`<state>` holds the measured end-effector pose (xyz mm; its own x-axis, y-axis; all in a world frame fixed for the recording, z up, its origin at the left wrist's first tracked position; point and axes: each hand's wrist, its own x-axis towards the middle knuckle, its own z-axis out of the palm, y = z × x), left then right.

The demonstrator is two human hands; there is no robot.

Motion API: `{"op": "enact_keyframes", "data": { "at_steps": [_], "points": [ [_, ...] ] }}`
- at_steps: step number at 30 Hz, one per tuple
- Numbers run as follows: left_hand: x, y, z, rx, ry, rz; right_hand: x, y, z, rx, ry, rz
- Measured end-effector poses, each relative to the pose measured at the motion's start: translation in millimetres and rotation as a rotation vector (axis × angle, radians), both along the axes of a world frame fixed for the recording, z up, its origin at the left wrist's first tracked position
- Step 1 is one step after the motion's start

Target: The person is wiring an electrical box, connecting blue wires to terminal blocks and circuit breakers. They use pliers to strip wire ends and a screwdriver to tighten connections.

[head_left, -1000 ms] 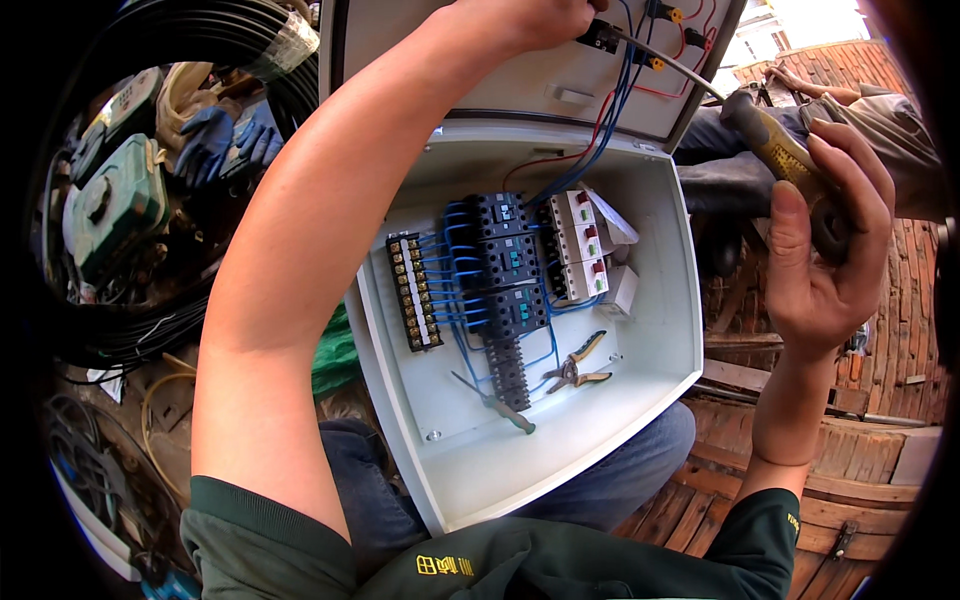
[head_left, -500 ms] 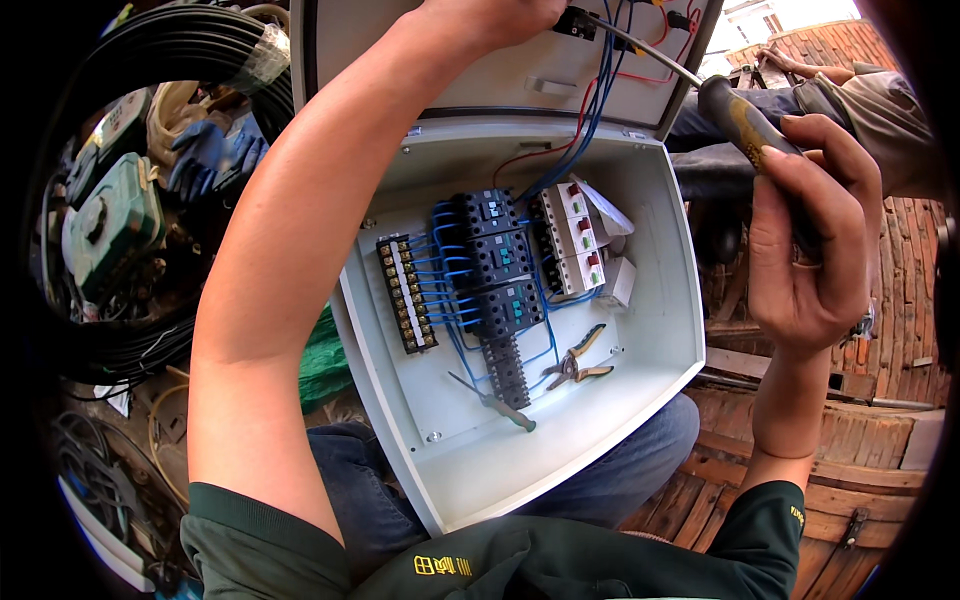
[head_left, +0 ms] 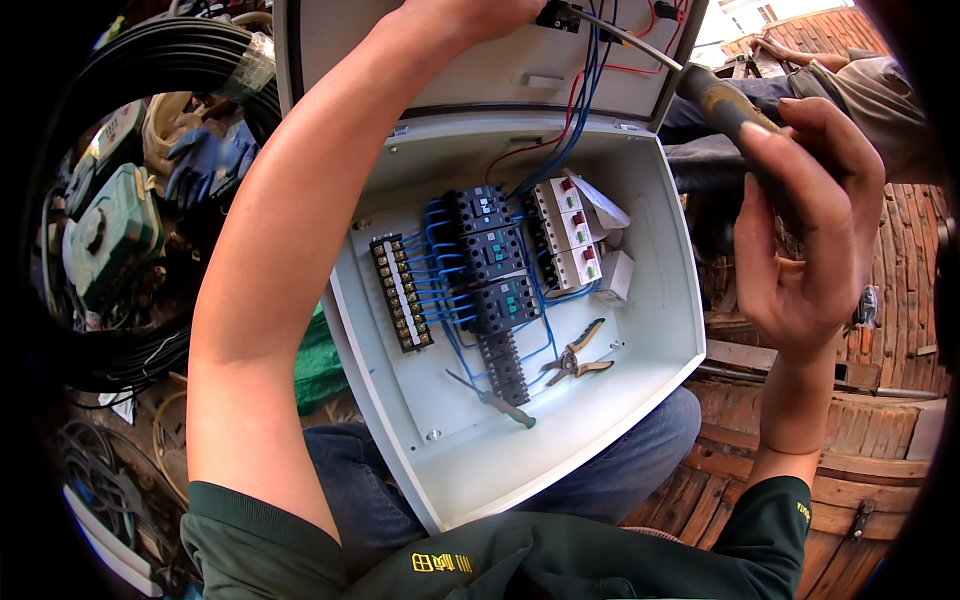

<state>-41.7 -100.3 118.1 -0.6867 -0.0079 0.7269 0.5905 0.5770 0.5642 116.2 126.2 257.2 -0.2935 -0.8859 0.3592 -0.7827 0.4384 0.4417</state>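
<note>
A grey metal electrical box (head_left: 560, 455) lies across my lap with its lid (head_left: 455, 90) raised. My right hand (head_left: 815, 230) is closed round the dark handle of a screwdriver (head_left: 725, 100). The shaft slants up left to a black switch block (head_left: 560, 16) on the lid. Beside that block is my left hand (head_left: 475, 14), its fingers cut off by the top edge. Inside the box are black contactors (head_left: 497, 250), white breakers (head_left: 573, 235) and a terminal strip (head_left: 402, 293) with blue wires. A second screwdriver (head_left: 500, 405) and a pair of pliers (head_left: 578, 357) lie below them.
Blue and red wires (head_left: 580, 120) run from box to lid. At left are a coil of black cable (head_left: 150, 50), blue gloves (head_left: 208, 160) and a green tool case (head_left: 118, 235). Another person's leg (head_left: 880, 110) reaches in at upper right, over brick and wooden boards (head_left: 860, 480).
My right hand has shifted on the screwdriver handle, its fingers turned and the handle slightly farther left. The lid and box sit slightly farther left in view.
</note>
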Motion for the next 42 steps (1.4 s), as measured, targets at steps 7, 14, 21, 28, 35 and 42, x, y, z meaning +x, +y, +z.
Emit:
{"op": "enact_keyframes", "data": {
  "at_steps": [7,14,21,28,35,42],
  "points": [
    [-5,0,-2,-0.021,0.031,-0.016,-5,15,5,-0.052,-0.037,-0.084],
    [0,1,4,-0.035,-0.031,0.006,-8,9,5,-0.076,-0.072,0.007],
    [1,2,8,-0.039,-0.060,-0.037,-9,10,-2,-0.038,0.011,0.040],
    [0,2,13,-0.033,-0.079,-0.082,-4,9,7,-0.045,-0.032,-0.078],
    [-5,2,11,-0.124,-0.009,-0.081,-41,5,-4,-0.193,0.236,0.301],
    [-3,-3,15,-0.114,-0.051,-0.170,-1,8,7,-0.129,-0.097,-0.041]
  ]
}}
